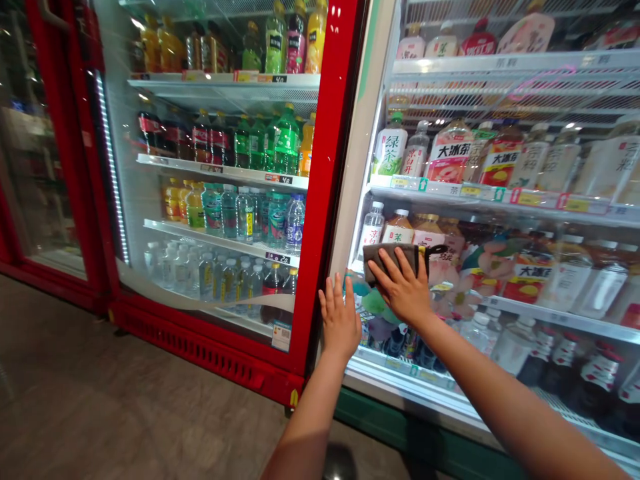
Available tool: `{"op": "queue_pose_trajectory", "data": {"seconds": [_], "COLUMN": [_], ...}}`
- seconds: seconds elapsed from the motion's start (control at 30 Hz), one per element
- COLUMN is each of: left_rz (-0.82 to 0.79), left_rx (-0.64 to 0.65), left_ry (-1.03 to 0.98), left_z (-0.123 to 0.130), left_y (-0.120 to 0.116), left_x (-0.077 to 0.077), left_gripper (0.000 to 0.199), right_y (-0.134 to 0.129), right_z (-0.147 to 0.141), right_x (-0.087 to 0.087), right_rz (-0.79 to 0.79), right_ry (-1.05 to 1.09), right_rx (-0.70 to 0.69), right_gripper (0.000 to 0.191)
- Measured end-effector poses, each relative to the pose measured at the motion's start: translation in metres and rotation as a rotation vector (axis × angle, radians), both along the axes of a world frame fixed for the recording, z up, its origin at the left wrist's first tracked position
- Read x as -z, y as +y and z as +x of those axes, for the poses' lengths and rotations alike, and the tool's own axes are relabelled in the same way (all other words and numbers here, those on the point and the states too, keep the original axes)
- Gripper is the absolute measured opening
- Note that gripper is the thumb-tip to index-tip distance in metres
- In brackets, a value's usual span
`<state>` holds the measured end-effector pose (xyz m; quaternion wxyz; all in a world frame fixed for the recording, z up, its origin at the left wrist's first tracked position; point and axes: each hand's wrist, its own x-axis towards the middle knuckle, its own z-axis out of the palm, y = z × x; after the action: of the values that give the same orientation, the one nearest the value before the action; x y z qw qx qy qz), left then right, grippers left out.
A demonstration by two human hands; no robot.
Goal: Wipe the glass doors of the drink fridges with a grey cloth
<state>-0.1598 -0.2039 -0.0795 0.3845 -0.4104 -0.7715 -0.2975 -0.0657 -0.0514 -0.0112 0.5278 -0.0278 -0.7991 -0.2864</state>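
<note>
Against the glass door of the right-hand drinks fridge, my right hand holds a folded dark grey cloth with its fingers spread over it. A black loop and a yellow strip show at the cloth's right end. Lower and to the left, my left hand lies with its fingers stretched out against the door's pale frame, holding nothing. Part of the cloth is hidden under my right palm. Behind the glass, bottles stand on the shelf near the cloth.
A red-framed fridge with shelves of bottled drinks adjoins on the left, and another red door frame stands farther left. Grey floor runs along the front. A dark green base lies under the right fridge.
</note>
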Motion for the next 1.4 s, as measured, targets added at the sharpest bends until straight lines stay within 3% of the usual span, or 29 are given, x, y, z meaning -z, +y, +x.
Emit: {"op": "queue_pose_trajectory", "data": {"seconds": [0.1, 0.2, 0.3, 0.4, 0.53, 0.63, 0.73, 0.83, 0.93, 1.07, 1.17, 1.27, 1.33, 1.4], "left_rz": [0.014, 0.009, -0.007, -0.003, -0.001, -0.033, -0.075, -0.100, -0.121, -0.178, -0.240, -0.272, -0.290, -0.311], "left_rx": [0.004, 0.017, 0.038, 0.063, 0.094, 0.128, 0.158, 0.178, 0.197, 0.228, 0.259, 0.267, 0.267, 0.268], "left_ry": [0.004, 0.014, 0.023, 0.030, 0.046, 0.046, 0.044, 0.057, 0.094, 0.112, 0.115, 0.115, 0.114, 0.115], "left_z": [0.005, 0.011, 0.016, 0.019, 0.025, 0.032, 0.039, 0.044, 0.050, 0.057, 0.059, 0.059, 0.057, 0.056], "left_y": [0.007, 0.012, 0.016, 0.019, 0.026, 0.032, 0.039, 0.045, 0.052, 0.059, 0.064, 0.068, 0.068, 0.068], "left_x": [0.000, 0.001, 0.003, 0.003, 0.003, 0.006, 0.010, 0.012, 0.014, 0.016, 0.017, 0.018, 0.018, 0.017], "left_gripper": [0.096, 0.097, 0.098, 0.099, 0.101, 0.101, 0.100, 0.098, 0.097, 0.098, 0.100, 0.105, 0.108, 0.108], "right_y": [0.001, 0.008, 0.018, 0.025, 0.028, 0.039, 0.055, 0.061, 0.059, 0.067, 0.082, 0.086, 0.082, 0.076], "right_z": [0.006, 0.005, 0.013, 0.030, 0.045, 0.054, 0.070, 0.086, 0.093, 0.098, 0.110, 0.123, 0.124, 0.121], "right_x": [0.022, 0.009, -0.011, 0.000, 0.025, 0.015, 0.008, 0.027, 0.045, 0.025, 0.016, 0.038, 0.055, 0.058], "right_rz": [0.106, 0.156, 0.067, -0.032, 0.052, 0.097, 0.012, -0.053, -0.032, -0.024, -0.124, -0.205, -0.187, -0.133], "right_ry": [-0.142, -0.200, -0.047, 0.072, -0.113, -0.182, 0.006, 0.158, 0.074, -0.016, 0.157, 0.296, 0.244, 0.125], "right_rx": [-0.035, -0.036, 0.031, 0.083, 0.049, 0.049, 0.109, 0.153, 0.157, 0.158, 0.216, 0.275, 0.276, 0.255], "right_gripper": [0.060, 0.060, 0.060, 0.064, 0.064, 0.066, 0.065, 0.067, 0.068, 0.071, 0.070, 0.072, 0.072, 0.070]}}
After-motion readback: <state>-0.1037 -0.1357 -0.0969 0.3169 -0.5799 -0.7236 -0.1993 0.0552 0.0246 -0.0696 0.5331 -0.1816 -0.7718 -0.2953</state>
